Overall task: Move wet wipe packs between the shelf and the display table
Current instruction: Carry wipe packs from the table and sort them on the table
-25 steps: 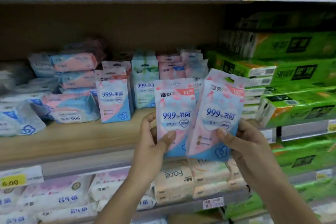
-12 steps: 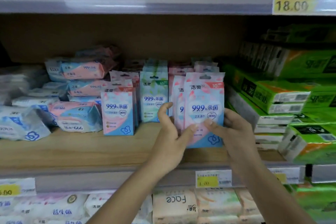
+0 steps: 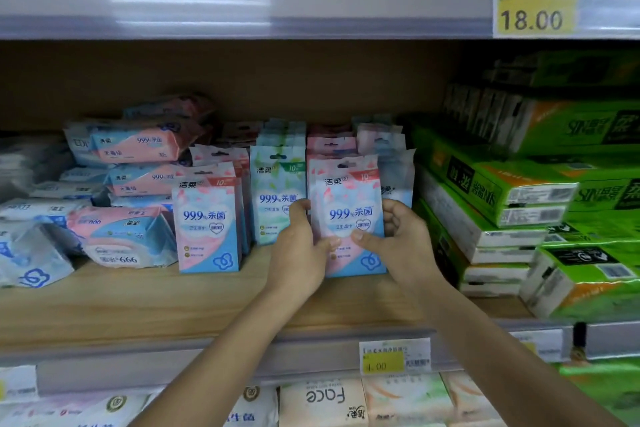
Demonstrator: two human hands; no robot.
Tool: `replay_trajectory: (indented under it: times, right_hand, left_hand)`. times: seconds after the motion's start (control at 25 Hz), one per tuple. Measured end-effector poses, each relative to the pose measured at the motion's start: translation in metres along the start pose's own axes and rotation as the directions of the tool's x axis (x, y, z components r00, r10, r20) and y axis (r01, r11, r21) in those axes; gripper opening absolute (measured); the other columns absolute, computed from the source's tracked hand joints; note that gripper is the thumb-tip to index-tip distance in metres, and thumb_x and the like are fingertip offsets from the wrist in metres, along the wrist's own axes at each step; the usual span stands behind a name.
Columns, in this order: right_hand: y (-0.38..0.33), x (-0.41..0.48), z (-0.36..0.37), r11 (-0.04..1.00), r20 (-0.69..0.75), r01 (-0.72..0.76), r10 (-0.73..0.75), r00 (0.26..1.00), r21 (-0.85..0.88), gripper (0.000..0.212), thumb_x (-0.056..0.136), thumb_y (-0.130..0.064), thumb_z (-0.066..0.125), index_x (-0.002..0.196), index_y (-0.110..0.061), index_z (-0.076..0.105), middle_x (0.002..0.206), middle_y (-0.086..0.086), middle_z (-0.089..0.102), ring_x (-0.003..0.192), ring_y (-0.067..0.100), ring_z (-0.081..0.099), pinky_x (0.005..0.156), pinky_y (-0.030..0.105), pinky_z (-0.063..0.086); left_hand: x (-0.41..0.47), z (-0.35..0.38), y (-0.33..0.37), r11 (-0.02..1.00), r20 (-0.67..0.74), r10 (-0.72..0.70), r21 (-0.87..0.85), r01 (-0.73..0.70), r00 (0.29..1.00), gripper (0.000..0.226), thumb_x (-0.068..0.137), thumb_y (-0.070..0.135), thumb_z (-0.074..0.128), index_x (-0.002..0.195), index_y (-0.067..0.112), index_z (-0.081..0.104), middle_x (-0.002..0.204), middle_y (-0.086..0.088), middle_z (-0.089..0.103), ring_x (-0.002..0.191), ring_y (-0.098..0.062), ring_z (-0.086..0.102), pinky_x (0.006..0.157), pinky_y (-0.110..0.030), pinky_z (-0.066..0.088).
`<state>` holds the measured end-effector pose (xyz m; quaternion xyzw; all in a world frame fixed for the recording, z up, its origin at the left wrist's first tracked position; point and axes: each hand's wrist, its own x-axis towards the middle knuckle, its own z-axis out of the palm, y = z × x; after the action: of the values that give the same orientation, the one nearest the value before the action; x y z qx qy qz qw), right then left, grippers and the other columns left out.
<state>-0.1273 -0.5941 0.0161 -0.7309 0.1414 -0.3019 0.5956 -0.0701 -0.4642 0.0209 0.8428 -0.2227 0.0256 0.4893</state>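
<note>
Two pink-and-blue wet wipe packs (image 3: 348, 198) stand upright, one behind the other, on the wooden shelf (image 3: 173, 302). My left hand (image 3: 299, 250) grips their left edge with the thumb on the front pack. My right hand (image 3: 401, 243) grips the right edge, thumb across the front. Their bottom edge sits at shelf level, in front of a row of similar pink packs. Another pink-and-blue pack (image 3: 207, 218) stands to the left, and a green-tinted pack (image 3: 277, 191) stands between them.
Larger flat wipe packs (image 3: 128, 229) are piled at the left of the shelf. Green tissue boxes (image 3: 502, 191) are stacked at the right. Price tags (image 3: 394, 355) line the shelf front, and tissue packs (image 3: 325, 399) fill the shelf below.
Both hands have carried the two packs forward and down from mid-air onto the shelf, bringing them together one behind the other in front of the pink row.
</note>
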Motion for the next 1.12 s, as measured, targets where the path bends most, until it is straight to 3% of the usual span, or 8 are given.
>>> replay_trajectory:
  times: [0.32, 0.52, 0.64, 0.76, 0.84, 0.92, 1.0, 1.12]
  right_hand:
    - [-0.005, 0.007, 0.018, 0.954, 0.009, 0.069, -0.069, 0.998, -0.292, 0.048, 0.07, -0.009, 0.082, 0.098, -0.025, 0.046, 0.085, -0.023, 0.053, 0.075, -0.009, 0.053, 0.06, 0.008, 0.045]
    - [-0.004, 0.0, 0.027, 0.892, -0.077, 0.052, -0.097, 0.992, -0.45, 0.048, 0.073, -0.018, 0.08, 0.11, -0.017, 0.05, 0.105, -0.003, 0.065, 0.093, 0.017, 0.062, 0.076, 0.04, 0.054]
    - [-0.006, -0.008, 0.029, 0.839, -0.083, 0.01, -0.065, 0.994, -0.544, 0.043, 0.078, -0.026, 0.076, 0.111, -0.015, 0.05, 0.106, 0.0, 0.067, 0.091, 0.02, 0.063, 0.071, 0.036, 0.052]
    - [-0.012, -0.014, 0.024, 0.761, -0.104, -0.019, -0.064, 0.992, -0.649, 0.047, 0.079, -0.031, 0.074, 0.117, -0.017, 0.049, 0.107, 0.0, 0.066, 0.097, 0.023, 0.062, 0.07, 0.032, 0.049]
    - [-0.018, -0.021, 0.014, 0.753, -0.181, -0.029, -0.12, 0.976, -0.658, 0.045, 0.081, -0.03, 0.071, 0.12, -0.017, 0.053, 0.107, 0.0, 0.066, 0.097, 0.023, 0.062, 0.075, 0.035, 0.052]
    - [-0.022, -0.036, 0.005, 0.787, -0.199, 0.072, -0.241, 0.95, -0.613, 0.023, 0.084, -0.022, 0.066, 0.106, -0.015, 0.062, 0.089, -0.002, 0.068, 0.082, 0.017, 0.062, 0.073, 0.037, 0.053]
    - [-0.024, -0.059, 0.004, 0.827, -0.122, 0.209, -0.315, 0.941, -0.523, 0.006, 0.083, -0.013, 0.065, 0.089, -0.014, 0.066, 0.068, -0.013, 0.061, 0.064, 0.008, 0.057, 0.068, 0.036, 0.052]
    - [-0.022, -0.098, 0.013, 0.839, 0.074, 0.352, -0.354, 0.932, -0.414, 0.003, 0.081, -0.016, 0.066, 0.079, -0.018, 0.067, 0.061, -0.017, 0.059, 0.064, 0.009, 0.058, 0.063, 0.029, 0.049]
  left_hand:
    - [0.01, -0.003, -0.015, 0.997, -0.13, 0.077, 0.027, -0.074, 0.989, 0.06, 0.078, 0.007, 0.072, 0.133, 0.013, 0.048, 0.124, -0.006, 0.061, 0.114, -0.022, 0.057, 0.096, -0.039, 0.048]
    - [0.009, -0.002, -0.018, 0.996, -0.118, 0.091, -0.012, -0.093, 0.989, 0.051, 0.081, -0.003, 0.063, 0.128, 0.014, 0.051, 0.122, -0.003, 0.06, 0.115, -0.022, 0.055, 0.094, -0.037, 0.048]
    - [0.001, -0.006, -0.016, 0.994, -0.056, 0.088, 0.075, -0.084, 0.995, 0.053, 0.086, 0.0, 0.06, 0.135, 0.013, 0.044, 0.129, -0.004, 0.057, 0.121, -0.022, 0.05, 0.089, -0.021, 0.036]
    - [-0.008, -0.019, -0.009, 0.97, -0.048, 0.123, 0.215, -0.11, 0.991, 0.054, 0.088, 0.01, 0.059, 0.138, 0.014, 0.038, 0.124, -0.005, 0.06, 0.114, -0.025, 0.057, 0.084, -0.029, 0.042]
    - [-0.016, -0.034, -0.005, 0.954, -0.087, 0.157, 0.269, -0.129, 0.984, 0.052, 0.088, 0.014, 0.059, 0.135, 0.017, 0.038, 0.12, -0.001, 0.061, 0.107, -0.023, 0.059, 0.082, -0.036, 0.049]
    - [-0.032, -0.051, -0.003, 0.96, -0.101, 0.202, 0.218, -0.177, 0.974, 0.039, 0.087, 0.016, 0.06, 0.124, 0.02, 0.048, 0.109, 0.007, 0.062, 0.096, -0.015, 0.062, 0.081, -0.037, 0.051]
    - [-0.06, -0.066, -0.005, 0.946, -0.101, 0.235, 0.253, -0.203, 0.967, 0.024, 0.087, 0.019, 0.059, 0.111, 0.024, 0.055, 0.088, 0.013, 0.062, 0.082, -0.014, 0.062, 0.077, -0.036, 0.051]
    - [-0.112, -0.082, -0.018, 0.889, -0.072, 0.285, 0.393, -0.236, 0.956, 0.01, 0.086, 0.029, 0.058, 0.096, 0.027, 0.058, 0.077, 0.013, 0.062, 0.073, -0.018, 0.061, 0.067, -0.032, 0.049]
